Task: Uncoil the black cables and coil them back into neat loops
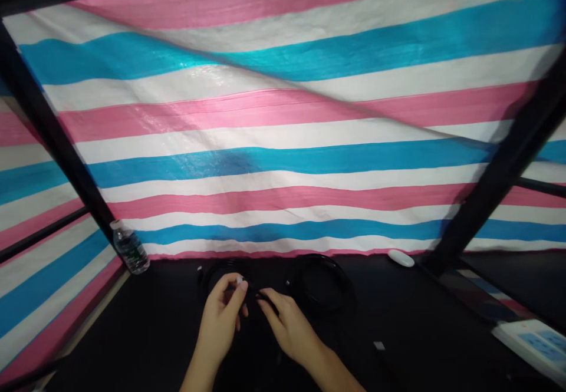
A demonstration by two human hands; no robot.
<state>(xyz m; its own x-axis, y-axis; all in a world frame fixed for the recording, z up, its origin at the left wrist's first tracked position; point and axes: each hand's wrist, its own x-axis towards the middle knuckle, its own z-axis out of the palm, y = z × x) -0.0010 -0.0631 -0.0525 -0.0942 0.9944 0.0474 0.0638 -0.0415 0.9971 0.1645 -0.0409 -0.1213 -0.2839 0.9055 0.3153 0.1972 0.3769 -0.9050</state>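
My left hand [224, 305] is closed, thumb and forefinger pinched together on a thin black cable [252, 289] that is hard to make out against the black tabletop. My right hand [287, 323] faces it a short gap away, its fingertips also closed on the dark cable. Behind my left hand lies a coil of black cable [215, 267], partly hidden by the fingers, with a small metal plug [200, 269] at its left. A larger coil of black cable [349, 283] rests just beyond my right hand, with another metal plug [288, 283] beside it.
A clear plastic bottle [131, 249] stands at the back left corner. Toward the back right sits a white oval object [401, 257]. A silver plug end [379, 345] lies right of my forearm, and a white power strip [537, 345] is at the right edge. Striped sheeting [283, 162] hangs behind the black table.
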